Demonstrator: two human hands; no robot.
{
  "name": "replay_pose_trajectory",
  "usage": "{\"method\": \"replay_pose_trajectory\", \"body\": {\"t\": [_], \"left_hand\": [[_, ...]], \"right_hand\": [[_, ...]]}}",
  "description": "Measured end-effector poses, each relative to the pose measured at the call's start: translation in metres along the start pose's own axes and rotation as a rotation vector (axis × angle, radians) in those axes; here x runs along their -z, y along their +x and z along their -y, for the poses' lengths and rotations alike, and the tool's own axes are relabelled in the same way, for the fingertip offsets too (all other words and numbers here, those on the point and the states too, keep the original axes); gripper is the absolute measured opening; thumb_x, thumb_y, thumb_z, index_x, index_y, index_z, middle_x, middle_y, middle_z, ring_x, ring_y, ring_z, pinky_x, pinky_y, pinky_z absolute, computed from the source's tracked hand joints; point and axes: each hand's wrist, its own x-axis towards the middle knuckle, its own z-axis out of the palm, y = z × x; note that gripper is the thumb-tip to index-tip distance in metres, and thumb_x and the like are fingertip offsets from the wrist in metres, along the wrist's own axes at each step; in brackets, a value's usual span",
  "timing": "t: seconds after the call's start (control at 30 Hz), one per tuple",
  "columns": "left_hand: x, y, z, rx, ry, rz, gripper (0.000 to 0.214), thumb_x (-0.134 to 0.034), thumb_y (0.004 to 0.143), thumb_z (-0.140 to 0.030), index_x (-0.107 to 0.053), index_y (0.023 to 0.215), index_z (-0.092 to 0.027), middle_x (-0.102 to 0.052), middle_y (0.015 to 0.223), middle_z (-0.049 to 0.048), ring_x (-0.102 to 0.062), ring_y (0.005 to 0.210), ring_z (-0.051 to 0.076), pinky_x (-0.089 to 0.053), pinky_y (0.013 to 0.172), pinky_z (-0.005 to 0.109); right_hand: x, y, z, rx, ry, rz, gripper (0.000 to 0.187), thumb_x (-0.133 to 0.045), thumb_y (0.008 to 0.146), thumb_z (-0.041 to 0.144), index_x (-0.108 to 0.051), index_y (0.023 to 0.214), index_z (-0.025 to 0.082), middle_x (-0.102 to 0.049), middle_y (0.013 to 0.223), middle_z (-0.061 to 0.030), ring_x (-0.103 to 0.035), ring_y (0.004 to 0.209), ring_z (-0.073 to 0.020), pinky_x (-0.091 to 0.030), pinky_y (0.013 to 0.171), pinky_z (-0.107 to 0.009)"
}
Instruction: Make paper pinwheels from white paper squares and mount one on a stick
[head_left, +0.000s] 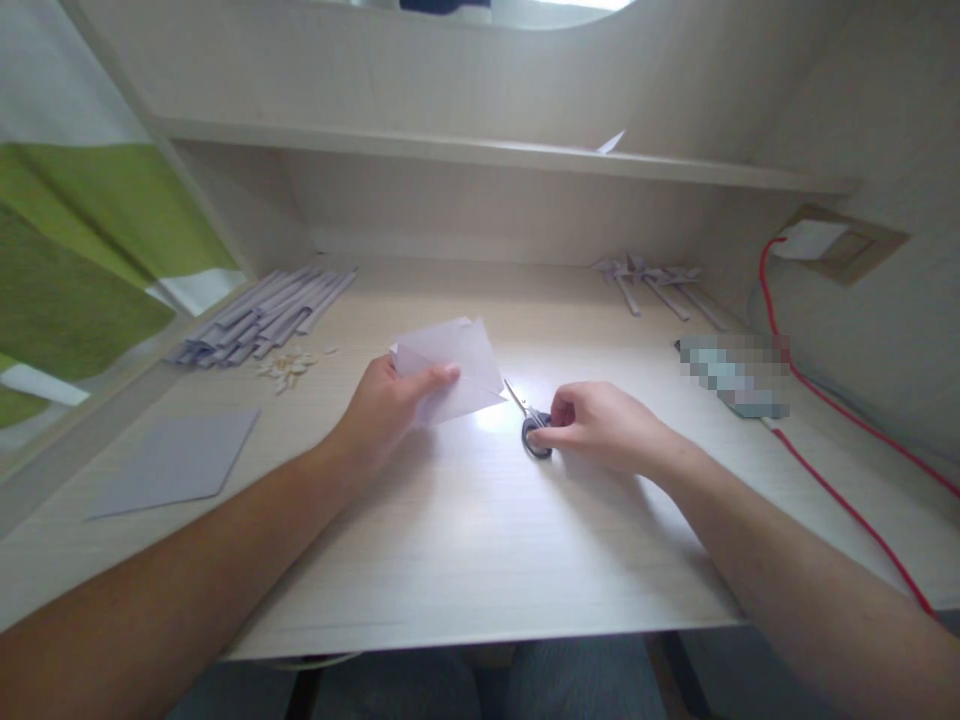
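My left hand (386, 405) pinches a folded piece of pale lilac paper (454, 365) just above the middle of the desk, thumb on top. My right hand (600, 425) rests on the desk to its right, fingers curled on the dark handles of small scissors (531, 420). The scissors lie on the desk with their blades pointing up-left toward the paper, tips close to its lower right corner.
A pile of folded lilac paper strips (262, 315) lies at back left, small paper scraps (289, 365) beside it. A flat lilac sheet (180, 460) is near left. More folded pieces (656, 280) sit back right. A red cable (825, 400) runs from a wall socket (817, 240) along the right side.
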Motion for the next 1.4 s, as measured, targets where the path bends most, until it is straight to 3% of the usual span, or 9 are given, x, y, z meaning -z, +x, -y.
{"method": "replay_pose_trajectory", "body": {"t": [0.13,0.33,0.6,0.73,0.83,1.0,1.23,1.4], "left_hand": [[-0.001,-0.001,-0.004,0.007,-0.077,0.004,0.034,-0.088,0.068,-0.028,-0.075,0.097,-0.016,-0.077,0.09,0.0037,-0.069,0.078,0.018,-0.054,0.072,0.025],[-0.001,0.0,-0.006,-0.019,-0.106,0.003,0.032,-0.086,0.068,-0.025,-0.075,0.097,-0.017,-0.077,0.093,0.0045,-0.069,0.08,0.018,-0.055,0.074,0.026],[0.002,0.002,-0.006,-0.065,-0.066,-0.001,0.032,-0.082,0.071,-0.028,-0.074,0.101,-0.018,-0.077,0.1,0.0059,-0.071,0.087,0.02,-0.056,0.08,0.028],[0.002,0.001,-0.008,-0.059,-0.1,-0.013,0.032,-0.082,0.068,-0.027,-0.073,0.098,-0.018,-0.077,0.098,0.0054,-0.071,0.086,0.02,-0.056,0.078,0.028],[0.002,0.002,-0.01,-0.066,-0.125,-0.013,0.032,-0.082,0.068,-0.028,-0.074,0.097,-0.019,-0.077,0.097,0.0055,-0.071,0.088,0.022,-0.056,0.076,0.027],[0.005,0.005,-0.012,-0.093,-0.143,-0.042,0.027,-0.08,0.07,-0.029,-0.075,0.096,-0.022,-0.076,0.1,0.0053,-0.07,0.089,0.022,-0.056,0.075,0.028],[0.005,0.005,-0.014,-0.095,-0.277,-0.059,0.037,-0.082,0.069,-0.018,-0.077,0.105,-0.024,-0.074,0.088,-0.0015,-0.065,0.074,0.015,-0.052,0.068,0.025],[0.004,0.008,-0.013,-0.122,-0.311,-0.076,0.048,-0.083,0.065,-0.018,-0.074,0.112,-0.023,-0.074,0.083,-0.0011,-0.065,0.072,0.016,-0.051,0.065,0.025]], "right_hand": [[0.0,-0.001,-0.001,-0.018,-0.022,0.061,0.02,-0.074,0.079,0.04,-0.074,0.072,0.022,-0.073,0.071,-0.0064,-0.059,0.062,-0.0192,-0.031,0.052,-0.031],[0.004,-0.002,0.004,-0.036,-0.041,0.014,0.015,-0.07,0.077,0.034,-0.074,0.071,0.021,-0.072,0.069,-0.006,-0.058,0.062,-0.019,-0.032,0.052,-0.03],[0.002,0.006,-0.008,-0.015,0.107,0.107,0.014,-0.07,0.077,0.03,-0.076,0.073,0.019,-0.071,0.066,-0.0039,-0.057,0.058,-0.0165,-0.032,0.05,-0.029],[0.001,0.009,-0.011,-0.033,0.116,0.118,0.03,-0.079,0.076,0.045,-0.074,0.066,0.018,-0.065,0.058,-0.0031,-0.049,0.053,-0.0151,-0.027,0.048,-0.03],[0.001,0.008,-0.006,0.033,0.33,0.094,0.04,-0.083,0.074,0.056,-0.071,0.071,0.017,-0.063,0.063,-0.001,-0.048,0.057,-0.0131,-0.029,0.05,-0.028],[0.0,0.003,0.002,0.166,0.777,0.176,0.041,-0.089,0.071,0.049,-0.067,0.082,0.017,-0.062,0.071,0.0018,-0.051,0.061,-0.011,-0.034,0.054,-0.025],[-0.001,0.0,0.003,0.224,0.879,0.202,0.038,-0.094,0.067,0.04,-0.068,0.077,0.015,-0.061,0.068,0.0021,-0.051,0.06,-0.0105,-0.036,0.053,-0.024],[-0.002,0.001,0.002,0.206,0.88,0.223,0.039,-0.096,0.064,0.04,-0.068,0.076,0.015,-0.061,0.065,0.0022,-0.051,0.059,-0.0106,-0.036,0.052,-0.024]]}}
